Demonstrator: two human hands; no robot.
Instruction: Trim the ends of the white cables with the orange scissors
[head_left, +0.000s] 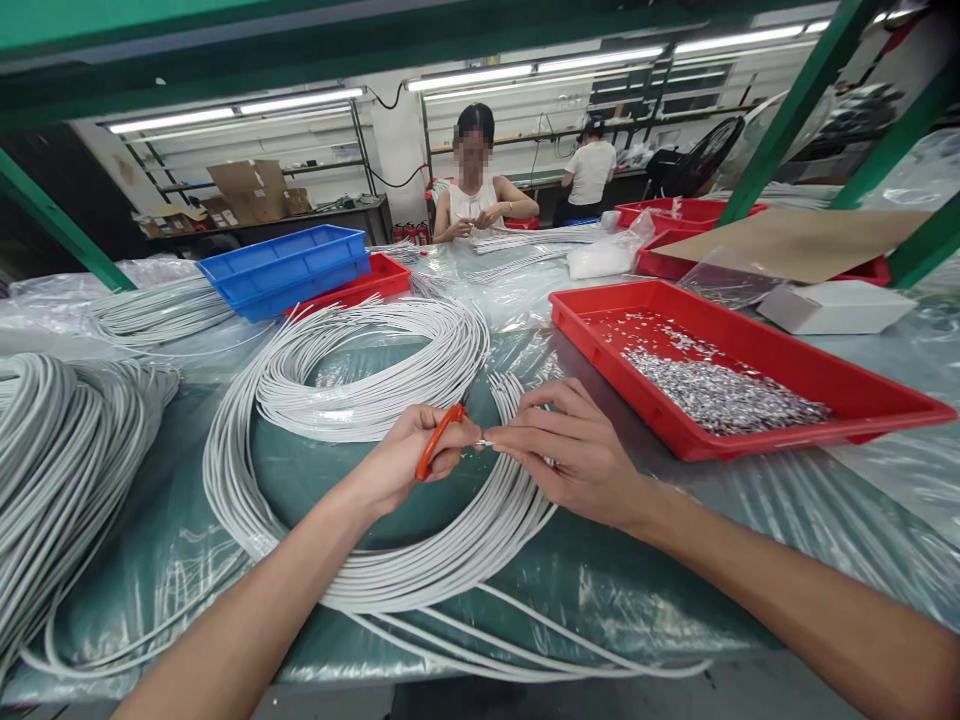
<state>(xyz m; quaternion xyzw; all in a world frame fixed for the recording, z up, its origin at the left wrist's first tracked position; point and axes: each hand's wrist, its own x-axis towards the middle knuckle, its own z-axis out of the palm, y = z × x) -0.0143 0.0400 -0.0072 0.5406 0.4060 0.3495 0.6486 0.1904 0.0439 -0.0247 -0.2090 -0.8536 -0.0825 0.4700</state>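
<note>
My left hand (431,440) is closed around an orange-handled hand tool (441,440); its dark working end is mostly hidden, so I cannot tell its exact kind. The fingertips of this hand meet those of my right hand (574,450) at a small whitish cable end (486,442). My right hand pinches that end, with the fingers bent and pressed together. Directly beneath both hands lies a large coil of white cable (450,570), its cut ends bunched just beyond my right fingers. A second coil (375,400) overlaps it behind.
At the right stands a red tray (750,440) of small shiny metal pieces. Thick cable bundles (67,480) lie at the left. Behind are a blue bin (289,268), a white box (836,307) and green frame posts (799,110). A co-worker (474,195) sits opposite.
</note>
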